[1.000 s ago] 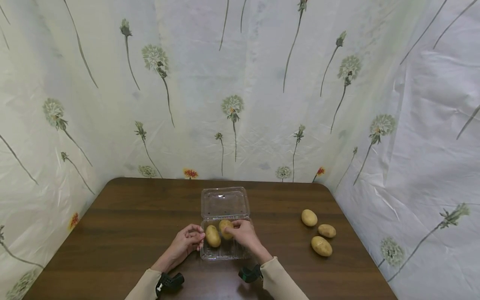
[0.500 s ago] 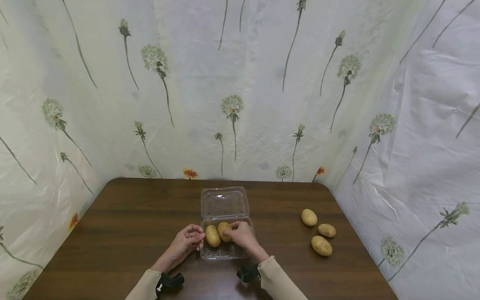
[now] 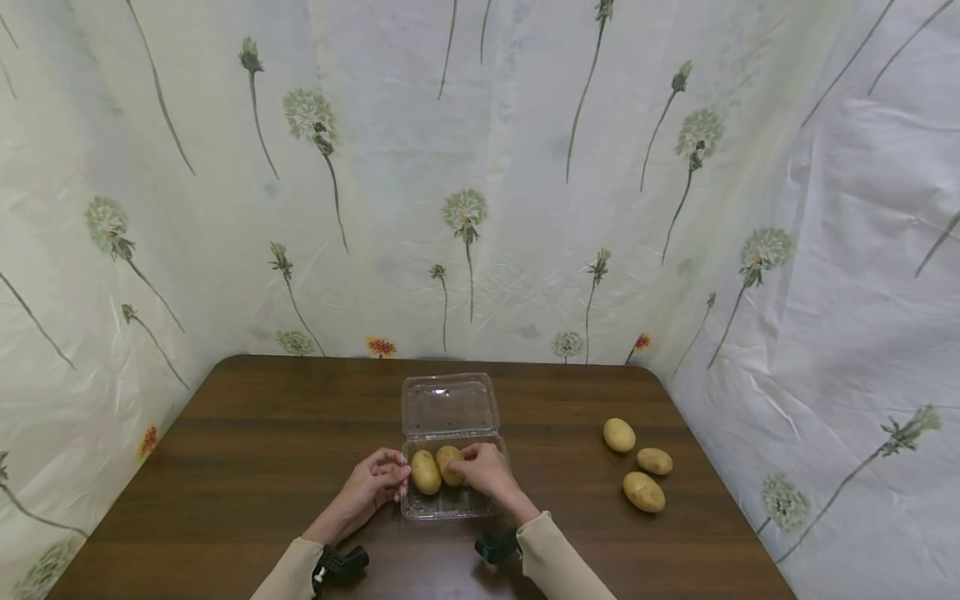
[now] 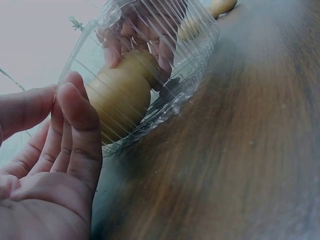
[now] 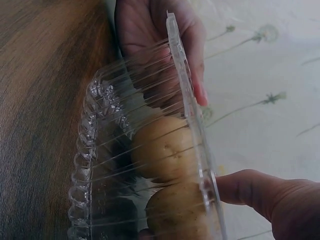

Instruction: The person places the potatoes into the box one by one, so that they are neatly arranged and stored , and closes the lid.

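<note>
A clear plastic clamshell box (image 3: 457, 508) stands on the table with its lid (image 3: 450, 406) raised toward the back. Two potatoes lie side by side in its base, the left potato (image 3: 425, 473) and the right potato (image 3: 448, 464). My left hand (image 3: 369, 485) pinches the box's left rim between thumb and fingers, as the left wrist view shows close up. Reaching in over the right rim, my right hand (image 3: 487, 472) holds the right potato with thumb and fingers. Through the ribbed wall in the right wrist view, the left potato (image 5: 165, 148) touches the one in my grip.
Three more potatoes lie loose on the brown wooden table (image 3: 300, 417) at the right: a back potato (image 3: 618, 435), a middle potato (image 3: 655, 461) and a front potato (image 3: 643, 492). A flower-printed curtain (image 3: 525, 208) hangs behind the table and along both sides.
The right hand has shifted slightly left with the right potato, bringing it up against the left potato. My left hand has stayed on the rim.
</note>
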Available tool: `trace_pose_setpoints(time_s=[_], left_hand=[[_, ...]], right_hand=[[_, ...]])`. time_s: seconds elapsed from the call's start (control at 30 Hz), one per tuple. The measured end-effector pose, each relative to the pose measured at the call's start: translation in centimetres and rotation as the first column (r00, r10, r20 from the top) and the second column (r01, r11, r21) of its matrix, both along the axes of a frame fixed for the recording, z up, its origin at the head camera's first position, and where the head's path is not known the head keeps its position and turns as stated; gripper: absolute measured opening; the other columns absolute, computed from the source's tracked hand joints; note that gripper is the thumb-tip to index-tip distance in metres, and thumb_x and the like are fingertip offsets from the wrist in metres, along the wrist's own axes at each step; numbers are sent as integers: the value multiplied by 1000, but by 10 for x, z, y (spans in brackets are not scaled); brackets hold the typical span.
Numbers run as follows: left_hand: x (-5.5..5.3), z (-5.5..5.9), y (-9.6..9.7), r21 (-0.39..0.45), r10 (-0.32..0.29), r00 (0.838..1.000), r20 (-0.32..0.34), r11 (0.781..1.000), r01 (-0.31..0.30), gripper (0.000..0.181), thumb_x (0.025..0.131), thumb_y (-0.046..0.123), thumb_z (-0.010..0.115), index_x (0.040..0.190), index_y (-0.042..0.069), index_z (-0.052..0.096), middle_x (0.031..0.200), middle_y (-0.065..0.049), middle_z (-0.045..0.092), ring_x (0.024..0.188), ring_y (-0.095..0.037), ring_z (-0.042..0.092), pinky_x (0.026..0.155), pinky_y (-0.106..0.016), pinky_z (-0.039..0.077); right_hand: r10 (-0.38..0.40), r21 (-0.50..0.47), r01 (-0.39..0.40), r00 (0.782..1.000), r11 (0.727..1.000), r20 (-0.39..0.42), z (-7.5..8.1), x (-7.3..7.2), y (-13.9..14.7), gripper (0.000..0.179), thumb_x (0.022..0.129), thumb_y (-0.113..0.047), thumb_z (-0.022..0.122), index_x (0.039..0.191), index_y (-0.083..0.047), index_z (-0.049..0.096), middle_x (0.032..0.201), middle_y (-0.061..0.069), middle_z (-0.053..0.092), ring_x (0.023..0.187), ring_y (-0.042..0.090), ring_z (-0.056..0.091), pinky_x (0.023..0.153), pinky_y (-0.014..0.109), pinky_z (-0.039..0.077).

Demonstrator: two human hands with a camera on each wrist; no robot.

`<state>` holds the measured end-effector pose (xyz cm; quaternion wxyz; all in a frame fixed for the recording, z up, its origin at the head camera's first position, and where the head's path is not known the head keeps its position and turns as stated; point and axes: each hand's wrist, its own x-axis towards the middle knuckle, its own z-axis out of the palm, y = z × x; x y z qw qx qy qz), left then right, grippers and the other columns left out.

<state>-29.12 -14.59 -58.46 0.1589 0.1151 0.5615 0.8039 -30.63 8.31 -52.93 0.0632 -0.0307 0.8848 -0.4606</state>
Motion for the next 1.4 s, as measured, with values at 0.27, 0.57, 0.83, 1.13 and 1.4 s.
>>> trace_pose_setpoints(time_s=[0.27,0.57,0.83,1.13,1.4], left_hand=[[-2,-2,0,-1,1,1000,-1,1000,-1,13,96,8,58,105,9,48,77,3,63,67,-10,61,60,-22,49],[-1,-2,2,-5,4,1000,-5,1000,-5,13,96,5,56,105,8,47,77,3,64,66,-9,60,60,-22,49],[-2,-3,1,-7,4,1000,-6,1000,-4,14,96,7,58,104,9,47,77,3,64,66,-10,60,59,-22,48],[-1,-3,0,-17,9,1000,2,1000,-9,14,96,8,58,104,10,47,77,3,63,67,-10,60,60,-22,49],[-2,-3,0,-37,18,1000,-1,999,-18,14,96,9,58,104,9,47,76,3,63,66,-9,60,60,-21,49]], right_hand=[[-7,-9,8,1000,1000,9,2,0,1,32,76,-22,75,98,1,68,78,4,68,58,9,60,54,21,48],[-17,69,19,1000,997,-22,1,2,2,33,75,-27,76,95,-2,70,92,7,70,78,16,59,64,26,47],[-21,82,24,999,996,-39,-1,1,0,33,75,-28,77,95,-2,70,95,9,71,80,18,59,66,30,48],[6,76,-4,1000,997,-21,-3,1,1,36,77,-26,77,101,0,69,101,13,70,81,19,59,67,32,48],[6,82,-4,1000,997,-29,-2,2,1,34,78,-26,77,100,0,69,100,12,70,82,20,59,67,32,48]])
